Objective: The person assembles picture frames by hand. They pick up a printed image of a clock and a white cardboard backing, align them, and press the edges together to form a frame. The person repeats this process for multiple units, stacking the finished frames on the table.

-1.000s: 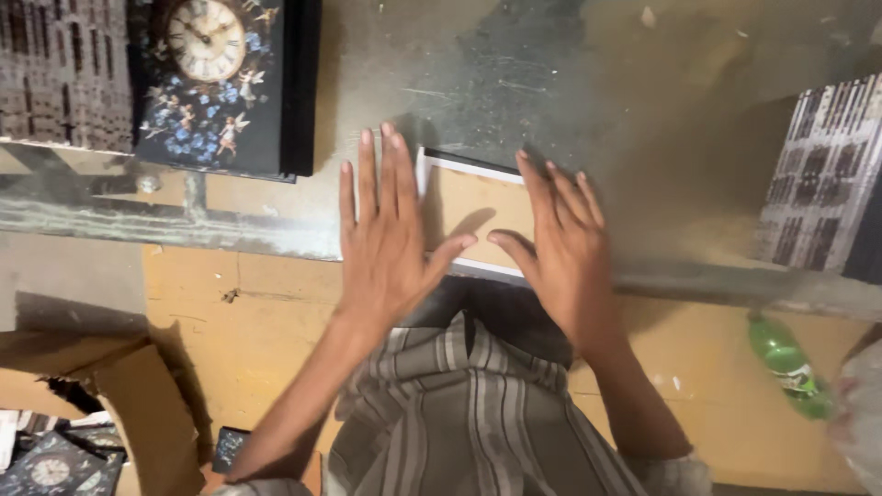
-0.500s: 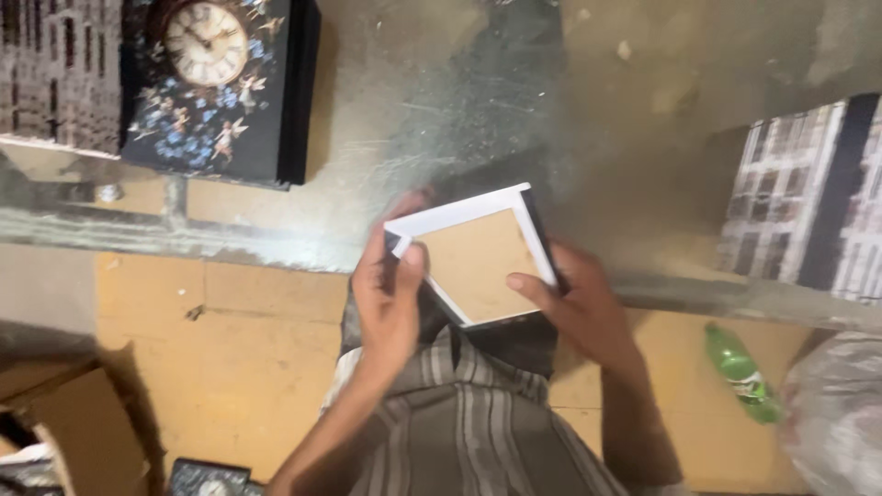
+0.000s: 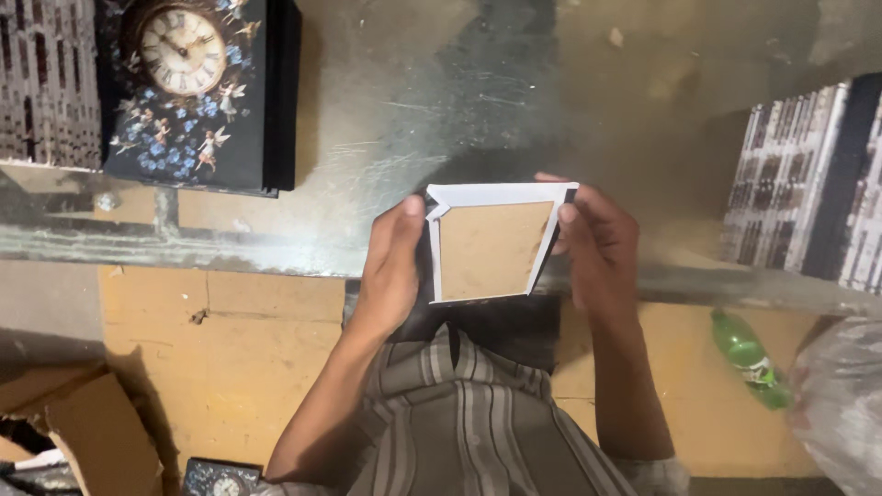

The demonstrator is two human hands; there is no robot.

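Observation:
I hold a small square panel [image 3: 491, 248] with a brown board back and a white paper border, lifted just above the front edge of the metal table [image 3: 404, 138]. My left hand [image 3: 390, 271] grips its left edge, thumb on the upper left corner. My right hand [image 3: 599, 248] grips its right edge, fingers curled behind. The panel faces me with its back side up.
A stack of dark square clock pictures with flowers [image 3: 197, 87] lies at the table's left. Patterned sheets [image 3: 808, 184] lie at the right. Below are a yellow floor, a green bottle [image 3: 749, 358], a cardboard box [image 3: 83, 432] and a plastic bag [image 3: 841, 404].
Both hands lay flat on the panel on the table a second ago. They have since lifted it off the surface and turned it level in front of me.

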